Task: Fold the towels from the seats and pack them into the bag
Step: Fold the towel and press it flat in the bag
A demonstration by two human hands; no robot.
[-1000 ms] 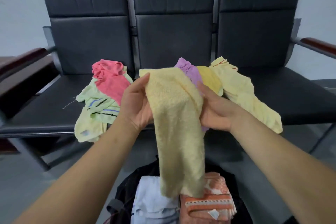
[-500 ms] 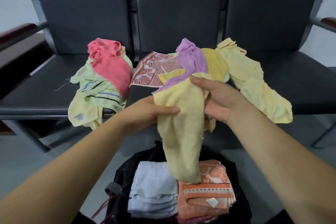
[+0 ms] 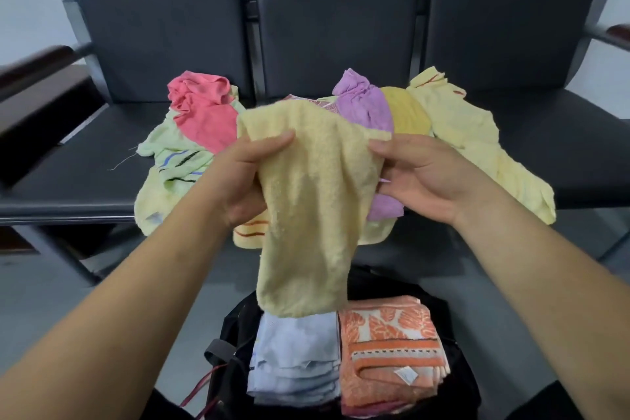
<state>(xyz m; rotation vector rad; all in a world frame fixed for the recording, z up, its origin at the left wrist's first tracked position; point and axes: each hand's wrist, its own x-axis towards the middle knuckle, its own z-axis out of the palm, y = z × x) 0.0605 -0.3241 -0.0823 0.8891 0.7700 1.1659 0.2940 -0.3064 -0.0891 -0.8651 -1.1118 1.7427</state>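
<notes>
Both hands pinch the pale yellow towel (image 3: 306, 187) at its top edge — left hand (image 3: 238, 177), right hand (image 3: 422, 177) — thumbs on top, fingers curled behind it.

Mostly hidden behind the yellow towel (image 3: 306, 187): a red patterned towel (image 3: 327, 104). Cut off at the bottom edge: the black bag (image 3: 235, 324). Blurred at left: an armrest (image 3: 37, 60).

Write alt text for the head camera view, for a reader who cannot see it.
The left hand and right hand grip a pale yellow towel by its top edge, hanging above a black bag holding a folded light blue towel and a folded orange patterned towel. Behind, a pink towel, a purple towel and others lie crumpled on black seats.
</notes>
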